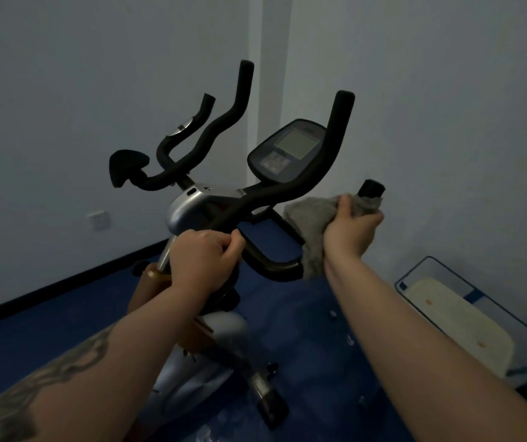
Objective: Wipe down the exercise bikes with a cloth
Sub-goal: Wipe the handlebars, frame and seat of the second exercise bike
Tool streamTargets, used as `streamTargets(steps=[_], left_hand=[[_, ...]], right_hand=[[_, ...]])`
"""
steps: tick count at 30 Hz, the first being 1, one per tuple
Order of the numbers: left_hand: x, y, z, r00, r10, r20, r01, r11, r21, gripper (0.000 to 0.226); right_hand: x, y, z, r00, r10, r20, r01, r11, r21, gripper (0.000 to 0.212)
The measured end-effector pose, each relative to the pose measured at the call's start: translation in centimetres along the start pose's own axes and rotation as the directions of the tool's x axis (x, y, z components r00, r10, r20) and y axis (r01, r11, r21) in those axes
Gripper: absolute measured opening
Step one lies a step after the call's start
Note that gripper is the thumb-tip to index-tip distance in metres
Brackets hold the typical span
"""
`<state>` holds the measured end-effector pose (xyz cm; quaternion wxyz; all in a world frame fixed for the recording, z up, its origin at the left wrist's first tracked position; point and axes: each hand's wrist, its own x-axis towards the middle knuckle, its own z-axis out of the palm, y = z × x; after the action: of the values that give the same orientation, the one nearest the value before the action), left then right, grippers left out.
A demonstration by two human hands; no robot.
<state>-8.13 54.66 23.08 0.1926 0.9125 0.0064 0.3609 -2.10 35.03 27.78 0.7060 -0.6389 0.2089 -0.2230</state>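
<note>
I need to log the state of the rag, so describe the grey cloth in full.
The grey cloth looks like soft, fuzzy fabric, crumpled rather than folded. The right hand grips it, wrapping its upper part round a short black handlebar end, whose tip pokes out above. The rest bunches left of the hand and hangs down beside the wrist, in front of the curved black bar below. It is dimly lit; whether it is wet or stained cannot be told.

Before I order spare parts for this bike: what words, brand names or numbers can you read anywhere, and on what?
None can be read.
Console: screen blank, the keypad markings too blurred to read.
Bike frame: no legible brand.
Clear bin: no readable label.
</note>
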Motion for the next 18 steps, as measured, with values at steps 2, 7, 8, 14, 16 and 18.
streamTargets(steps=[2,7,8,14,16,18], left_hand=[[0.0,0.1,-0.1,1.0,-0.006,0.008,0.006,1.0,0.003,0.056],[0.0,0.0,-0.1,1.0,-0.01,-0.001,0.01,1.0,0.013,0.057],[0.0,0.0,-0.1,1.0,-0.009,-0.002,0.009,1.0,0.01,0.057],[0.0,0.2,-0.2,1.0,-0.014,0.0,0.014,1.0,0.009,0.056],[0.0,0.3,-0.2,1.0,-0.021,0.006,0.021,1.0,0.011,0.056],[0.1,0.2,-0.3,1.0,-0.016,0.016,0.016,1.0,0.004,0.056]], right_hand=[[-1.9,1.1,0.5,0.999,-0.032,-0.038,0.032,0.999,-0.003,0.044],[-4.0,3.0,0.6,0.996,-0.085,0.014,0.084,0.996,0.025,0.056],[-2.7,2.5,0.5,0.997,-0.083,0.001,0.083,0.996,0.013,0.052],[-1.2,1.1,0.5,0.994,-0.098,-0.036,0.098,0.995,-0.015,0.049],[-4.6,2.9,0.6,0.998,-0.068,-0.007,0.068,0.997,0.019,0.058],[-7.2,4.2,0.5,0.997,-0.038,0.066,0.034,0.997,0.065,0.06]])
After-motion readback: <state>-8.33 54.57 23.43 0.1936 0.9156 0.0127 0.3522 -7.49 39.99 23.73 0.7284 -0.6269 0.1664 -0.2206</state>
